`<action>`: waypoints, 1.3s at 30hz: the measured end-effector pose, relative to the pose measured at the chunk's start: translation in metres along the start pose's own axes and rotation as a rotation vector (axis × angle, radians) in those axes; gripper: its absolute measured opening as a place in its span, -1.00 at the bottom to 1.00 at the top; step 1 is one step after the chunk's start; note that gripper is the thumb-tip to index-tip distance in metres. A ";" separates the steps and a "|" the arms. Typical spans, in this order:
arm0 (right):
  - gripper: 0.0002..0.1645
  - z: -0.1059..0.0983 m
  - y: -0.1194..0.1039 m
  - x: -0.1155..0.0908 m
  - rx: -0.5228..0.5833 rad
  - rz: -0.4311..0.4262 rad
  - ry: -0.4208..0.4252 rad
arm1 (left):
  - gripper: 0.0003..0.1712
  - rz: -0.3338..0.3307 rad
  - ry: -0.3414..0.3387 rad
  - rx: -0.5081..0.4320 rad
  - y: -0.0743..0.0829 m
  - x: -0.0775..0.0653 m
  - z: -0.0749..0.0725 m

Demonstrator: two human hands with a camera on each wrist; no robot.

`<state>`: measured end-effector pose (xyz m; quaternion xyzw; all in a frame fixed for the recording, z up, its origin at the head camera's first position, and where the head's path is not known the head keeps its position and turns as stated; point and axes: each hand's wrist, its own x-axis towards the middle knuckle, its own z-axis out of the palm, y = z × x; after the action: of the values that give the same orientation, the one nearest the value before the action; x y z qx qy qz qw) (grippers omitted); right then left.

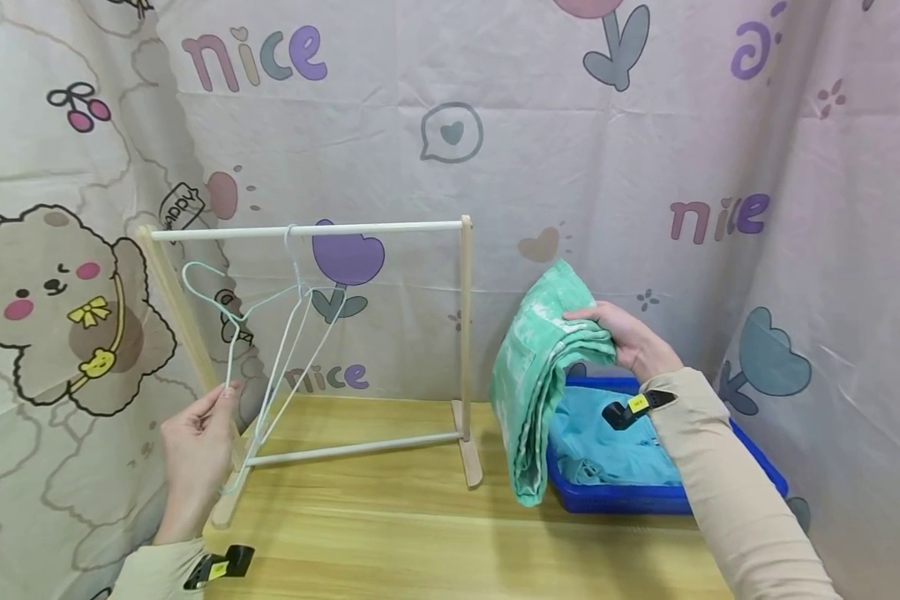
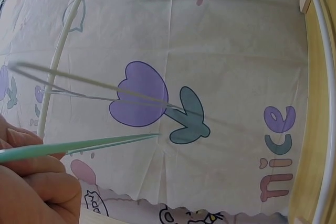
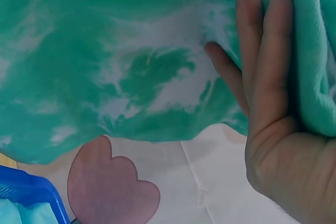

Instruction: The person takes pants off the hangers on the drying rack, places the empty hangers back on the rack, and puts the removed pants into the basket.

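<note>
On the left, my left hand [image 1: 201, 442] pinches one arm of a thin mint-green clothes hanger [image 1: 240, 318] between thumb and fingers. The hanger's hook points up, in front of the rack. The left wrist view shows the same hanger [image 2: 79, 146] passing over the curled fingers. To the right, my right hand [image 1: 633, 337] grips a folded green-and-white tie-dyed cloth [image 1: 532, 367], its thumb on top. The cloth droops in layers in front of a blue basket [image 1: 622, 502]. Several straight fingers [image 3: 270, 61] lie against the cloth in the right wrist view.
A small rack with a white rail [image 1: 390, 227] and wooden posts stands on the wooden table [image 1: 390, 542]. One white wire hanger [image 1: 297, 271] hangs from the rail. Folded light-blue clothing [image 1: 607, 442] lies in the basket. A printed curtain [image 1: 495, 167] encloses the back and sides.
</note>
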<state>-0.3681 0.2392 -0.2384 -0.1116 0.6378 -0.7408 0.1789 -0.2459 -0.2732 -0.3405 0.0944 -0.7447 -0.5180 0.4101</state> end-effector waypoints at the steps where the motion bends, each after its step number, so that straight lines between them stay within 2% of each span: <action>1: -0.84 0.001 -0.001 0.000 0.011 -0.003 0.010 | -0.61 -0.003 0.002 0.003 0.000 0.000 -0.001; 5: -0.88 0.002 -0.003 0.000 0.052 -0.019 0.039 | -0.60 -0.026 -0.008 0.017 0.001 0.000 -0.002; 12: -0.77 0.000 -0.010 -0.005 0.097 -0.059 0.069 | -0.63 0.001 0.010 0.014 0.005 0.003 -0.004; 20: -0.82 -0.007 -0.016 -0.007 0.125 -0.094 0.050 | -0.62 -0.002 0.020 0.027 0.008 -0.001 -0.005; 28: -0.89 -0.033 -0.010 -0.009 0.076 -0.110 0.062 | -0.61 -0.010 0.003 -0.023 0.007 0.000 -0.005; 34: -0.88 -0.057 -0.003 -0.017 0.181 -0.095 0.005 | -0.62 -0.006 0.002 -0.014 0.006 0.001 -0.004; 39: -0.80 -0.078 0.006 -0.030 0.232 -0.127 -0.062 | -0.64 -0.004 0.007 -0.002 0.006 0.001 -0.004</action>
<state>-0.3710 0.3208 -0.2550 -0.1531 0.5337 -0.8156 0.1628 -0.2420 -0.2741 -0.3346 0.0974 -0.7425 -0.5193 0.4117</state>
